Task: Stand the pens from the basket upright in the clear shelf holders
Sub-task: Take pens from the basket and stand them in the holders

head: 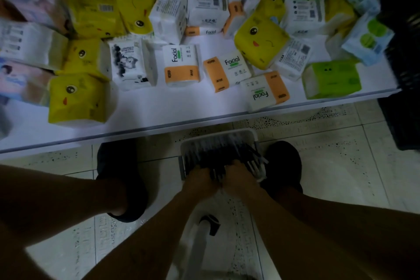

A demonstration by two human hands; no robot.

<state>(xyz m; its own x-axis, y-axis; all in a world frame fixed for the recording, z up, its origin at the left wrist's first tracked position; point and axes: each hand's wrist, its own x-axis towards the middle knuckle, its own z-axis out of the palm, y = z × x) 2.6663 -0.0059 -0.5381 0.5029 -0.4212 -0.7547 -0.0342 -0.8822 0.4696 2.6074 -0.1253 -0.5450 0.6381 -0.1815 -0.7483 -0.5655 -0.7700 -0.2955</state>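
A white basket [252, 135] stands on the tiled floor below the shelf edge, between two dark shoes. It is full of dark pens [218, 150] lying side by side. Both hands reach down into its near end. My left hand [200, 180] and my right hand [238, 177] lie side by side on the pens, fingers curled down among them. The image is dim and blurred, so the exact grip on the pens is unclear. No clear holders are in view.
A white shelf [145, 109] runs across the upper half, crowded with tissue packs [181, 65] in yellow, white, orange and green. A black crate [402, 57] stands at the right. A white stool or stand [204, 241] sits on the floor beneath my arms.
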